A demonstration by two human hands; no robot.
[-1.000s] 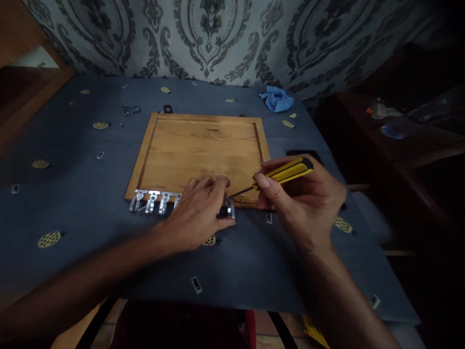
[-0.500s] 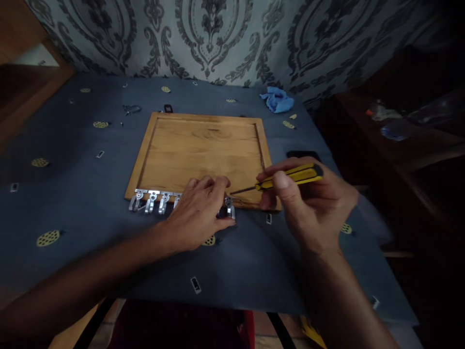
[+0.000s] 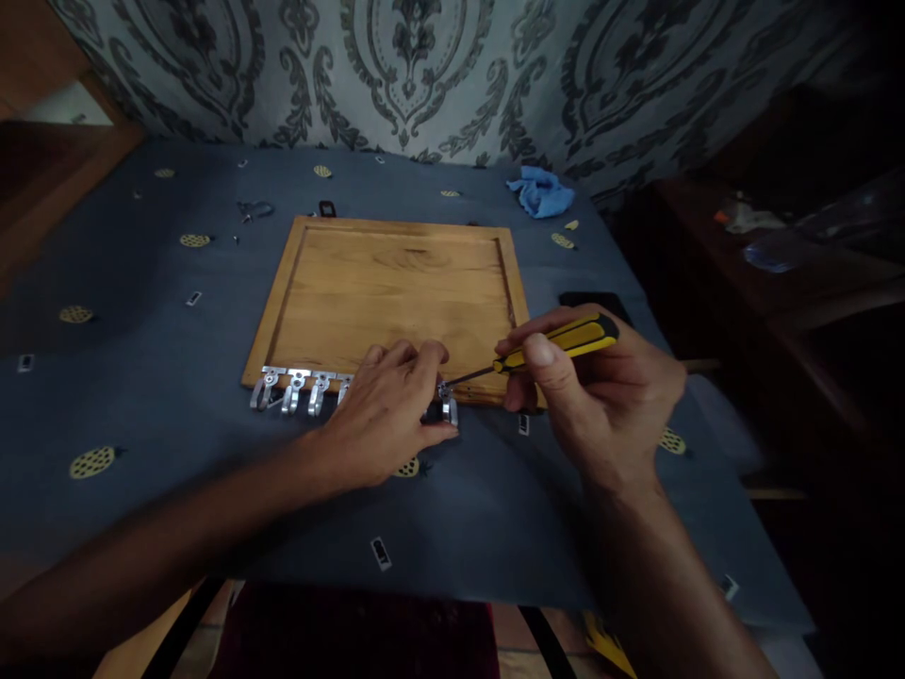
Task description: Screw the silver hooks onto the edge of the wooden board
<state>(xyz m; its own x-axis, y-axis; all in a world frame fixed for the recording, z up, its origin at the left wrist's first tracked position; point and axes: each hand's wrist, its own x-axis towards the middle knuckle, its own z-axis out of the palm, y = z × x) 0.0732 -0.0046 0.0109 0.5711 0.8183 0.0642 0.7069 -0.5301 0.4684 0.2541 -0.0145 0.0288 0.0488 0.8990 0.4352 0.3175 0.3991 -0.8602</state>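
Note:
A wooden board [image 3: 396, 302] with a raised frame lies flat on the table. Along its near edge runs a metal hook rail [image 3: 297, 379] with several hooks hanging over the side. My left hand [image 3: 386, 410] is closed over the rail near its right end, fingers curled on top and thumb below, hiding the middle hooks. In my right hand [image 3: 600, 396] is a screwdriver [image 3: 558, 344] with a yellow and black handle, gripped between thumb and fingers. Its tip meets the rail's rightmost hook plate [image 3: 444, 389].
A blue cloth [image 3: 541, 191] lies crumpled at the back right. Behind my right hand is a flat black object [image 3: 594, 302]. A small wire-like item [image 3: 255, 209] and a black ring-shaped piece [image 3: 326, 208] lie beyond the board. The patterned tablecloth [image 3: 176, 396] covers the table.
My right hand has moved slightly left and down with the screwdriver, bringing its tip from just above the board onto the rightmost hook plate. My left hand has stayed put.

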